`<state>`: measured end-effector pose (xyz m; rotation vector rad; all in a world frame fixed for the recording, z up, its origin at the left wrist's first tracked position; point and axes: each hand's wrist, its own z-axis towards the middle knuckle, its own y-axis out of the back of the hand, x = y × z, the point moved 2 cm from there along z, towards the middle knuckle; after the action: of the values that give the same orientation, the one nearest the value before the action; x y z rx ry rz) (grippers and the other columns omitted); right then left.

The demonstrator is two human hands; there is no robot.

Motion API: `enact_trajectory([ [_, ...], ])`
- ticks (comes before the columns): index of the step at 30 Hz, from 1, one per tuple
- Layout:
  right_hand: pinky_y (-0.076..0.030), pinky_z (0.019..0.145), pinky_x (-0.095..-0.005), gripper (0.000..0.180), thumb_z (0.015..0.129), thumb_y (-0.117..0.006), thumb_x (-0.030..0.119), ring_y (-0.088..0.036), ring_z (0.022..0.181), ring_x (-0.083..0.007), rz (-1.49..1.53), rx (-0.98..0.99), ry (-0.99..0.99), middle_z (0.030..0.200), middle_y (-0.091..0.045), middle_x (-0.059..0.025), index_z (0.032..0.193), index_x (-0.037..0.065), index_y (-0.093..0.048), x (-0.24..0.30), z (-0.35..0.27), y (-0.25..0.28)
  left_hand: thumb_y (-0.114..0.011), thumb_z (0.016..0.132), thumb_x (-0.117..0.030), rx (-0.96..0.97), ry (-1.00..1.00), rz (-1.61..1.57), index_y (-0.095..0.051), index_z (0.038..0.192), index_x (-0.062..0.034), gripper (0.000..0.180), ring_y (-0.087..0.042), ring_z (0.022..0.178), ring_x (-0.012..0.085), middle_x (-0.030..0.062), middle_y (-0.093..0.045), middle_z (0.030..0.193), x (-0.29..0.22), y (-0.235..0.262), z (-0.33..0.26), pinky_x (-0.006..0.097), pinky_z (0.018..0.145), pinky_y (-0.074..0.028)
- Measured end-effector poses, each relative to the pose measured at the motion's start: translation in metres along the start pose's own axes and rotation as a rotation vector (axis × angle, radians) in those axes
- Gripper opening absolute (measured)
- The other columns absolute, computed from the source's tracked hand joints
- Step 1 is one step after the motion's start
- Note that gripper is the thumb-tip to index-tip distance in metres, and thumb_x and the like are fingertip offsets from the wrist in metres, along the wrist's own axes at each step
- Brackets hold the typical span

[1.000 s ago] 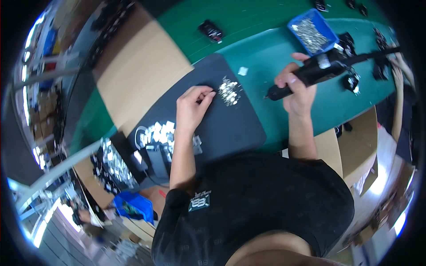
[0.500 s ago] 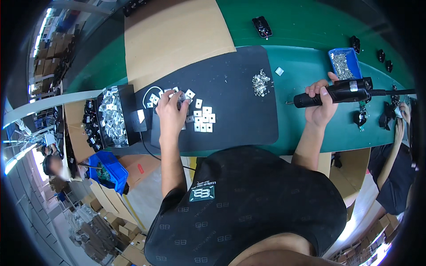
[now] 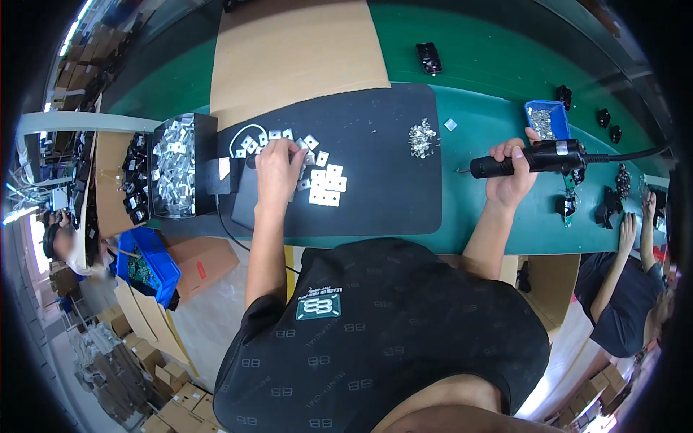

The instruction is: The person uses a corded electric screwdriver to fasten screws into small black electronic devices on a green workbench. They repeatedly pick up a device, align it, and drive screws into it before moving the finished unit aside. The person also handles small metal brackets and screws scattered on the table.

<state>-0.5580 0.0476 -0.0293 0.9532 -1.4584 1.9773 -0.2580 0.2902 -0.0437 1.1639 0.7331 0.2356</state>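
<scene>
My right hand (image 3: 511,180) is wrapped round a black electric screwdriver (image 3: 538,158), held level over the green table with its bit pointing left. Its cable runs off to the right. On the dark mat, my left hand (image 3: 276,172) is among small white square plates with dark centres (image 3: 327,189). Its fingers are bent and drawn toward the thumb; what lies between them is hidden. Some plates lie in an arc beyond the fingers, and others sit close together just right of the hand. A pile of small silvery screws (image 3: 423,138) lies on the mat's right part.
A black bin of shiny metal pieces (image 3: 175,173) stands left of the mat (image 3: 375,209). Cardboard (image 3: 299,54) covers the far side. A blue tray of small metal parts (image 3: 546,121) sits beyond the screwdriver. At far right, another person's hands (image 3: 629,229) are at the table.
The whole view has shifted slightly. My left hand stays over the plates, its fingers drawn closer to the thumb. My right hand still holds the screwdriver in much the same place.
</scene>
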Motion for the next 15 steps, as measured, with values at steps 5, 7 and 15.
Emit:
enact_trajectory([
  [5, -0.045, 0.062, -0.0325, 0.050, 0.078, -0.061, 0.003, -0.052, 0.065, -0.0161, 0.017, -0.019, 0.019, 0.076, -0.053, -0.0069, 0.124, 0.001, -0.041, 0.000, 0.000, -0.001, -0.072, 0.075, -0.007, 0.010, -0.048, -0.101, -0.060, 0.084, -0.0021, 0.015, -0.061, 0.075, 0.0325, 0.0136, -0.062, 0.080, 0.001, -0.002, 0.003, 0.040, 0.068, -0.048],
  [7, -0.046, 0.061, -0.0316, 0.049, 0.078, -0.061, 0.003, -0.054, 0.065, -0.0160, 0.014, -0.018, 0.039, 0.074, -0.054, -0.0068, 0.123, 0.000, -0.042, 0.002, 0.000, -0.002, -0.070, 0.077, -0.005, 0.006, -0.107, -0.079, -0.060, 0.085, -0.0017, 0.014, -0.062, 0.076, 0.0311, 0.0134, -0.061, 0.082, -0.004, -0.006, 0.007, 0.040, 0.068, -0.048],
  [15, -0.045, 0.061, -0.0324, 0.049, 0.076, -0.060, 0.002, -0.053, 0.063, -0.0164, -0.109, -0.073, 0.038, 0.073, -0.053, -0.0076, 0.121, 0.001, -0.043, 0.010, 0.003, 0.007, -0.069, 0.079, 0.001, 0.020, -0.304, -0.211, -0.057, 0.082, 0.0003, 0.012, -0.059, 0.067, 0.0190, 0.0094, -0.061, 0.083, -0.045, -0.030, 0.028, 0.030, 0.061, -0.049],
])
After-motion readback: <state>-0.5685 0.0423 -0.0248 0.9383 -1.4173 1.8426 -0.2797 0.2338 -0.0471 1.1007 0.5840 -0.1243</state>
